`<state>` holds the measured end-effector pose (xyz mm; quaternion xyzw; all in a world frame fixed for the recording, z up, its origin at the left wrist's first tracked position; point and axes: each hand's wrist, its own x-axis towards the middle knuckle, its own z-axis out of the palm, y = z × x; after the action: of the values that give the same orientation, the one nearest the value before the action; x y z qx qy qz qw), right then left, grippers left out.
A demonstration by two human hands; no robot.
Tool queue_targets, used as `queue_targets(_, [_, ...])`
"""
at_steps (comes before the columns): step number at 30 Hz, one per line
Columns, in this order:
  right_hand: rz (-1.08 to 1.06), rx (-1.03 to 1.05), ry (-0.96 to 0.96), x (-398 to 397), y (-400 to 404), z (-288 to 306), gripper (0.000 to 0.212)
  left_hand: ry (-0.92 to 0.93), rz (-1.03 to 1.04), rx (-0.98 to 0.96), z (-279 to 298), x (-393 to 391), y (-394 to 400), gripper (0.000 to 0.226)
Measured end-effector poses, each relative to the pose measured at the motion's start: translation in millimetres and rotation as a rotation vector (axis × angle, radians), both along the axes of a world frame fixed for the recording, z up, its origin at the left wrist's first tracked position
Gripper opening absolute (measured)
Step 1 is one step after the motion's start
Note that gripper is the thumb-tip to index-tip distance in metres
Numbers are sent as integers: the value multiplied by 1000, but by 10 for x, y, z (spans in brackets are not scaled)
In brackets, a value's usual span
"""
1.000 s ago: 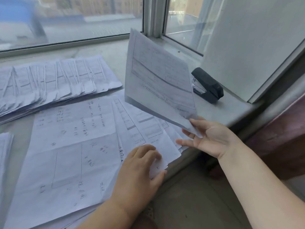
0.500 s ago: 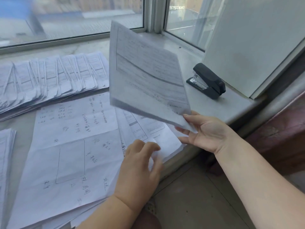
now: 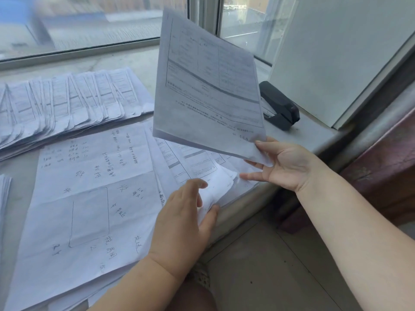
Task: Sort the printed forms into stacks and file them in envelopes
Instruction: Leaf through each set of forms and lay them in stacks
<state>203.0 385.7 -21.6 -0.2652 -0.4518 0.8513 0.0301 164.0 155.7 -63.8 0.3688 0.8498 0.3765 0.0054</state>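
Right hand point(image 3: 286, 163) pinching the lower right corner of a raised set of printed forms point(image 3: 208, 86), thumb on the printed face, fingers spread behind and below. Forms held tilted in the air above the desk point(image 3: 134, 61), top edge reaching up in front of the window point(image 3: 89, 21), a table grid and a grey band visible across the page. Left hand point(image 3: 186, 214) lower down, fingers and thumb curled round the curled-up corner of a loose sheet on the stack of printed forms point(image 3: 193, 164) lying at the desk's near edge; grasping that corner, sheet lifted slightly there. Just left of that stack, partly overlapping it, a large handwritten sheet point(image 3: 89, 187) with a drawn rectangle and scattered notes, lying flat on more paper. Further back on the left, a long fanned row of forms point(image 3: 67, 102) spread across the desk, each overlapping the next. At the far left edge, part of another pile of paper point(image 3: 4, 194), mostly cut off. Behind the raised forms on the right, a black stapler point(image 3: 280, 106) resting on the desk, partly hidden by the sheet. Beside it, a white panel point(image 3: 336, 52) leaning near the window corner. Tiled floor point(image 3: 269, 265) below the desk's edge.
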Motion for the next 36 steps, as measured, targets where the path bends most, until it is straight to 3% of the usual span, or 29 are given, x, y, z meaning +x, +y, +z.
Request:
queue_targets(6, [57,16,-28,-7,-42,-73,21,-127,63,97,-2,-37,7,22])
queue_targets(13, [72,-67,-3,-57,-152,-103,28,-180,48,-55,12,-94,37,26])
queue_targets(22, [83,-19,44,-26,-130,5,22,-148,54,-123,25,-81,54,27])
queue_targets(28, [123,-17,78,43,-128,71,39,-160,37,-151,41,-87,61,23])
queue_targets(33, [125,-50,75,-46,-219,77,28,-173,36,-147,49,-83,60,20])
queue_targets(36, [154,-42,79,-112,-261,75,32,-171,53,-143,36,-81,75,18])
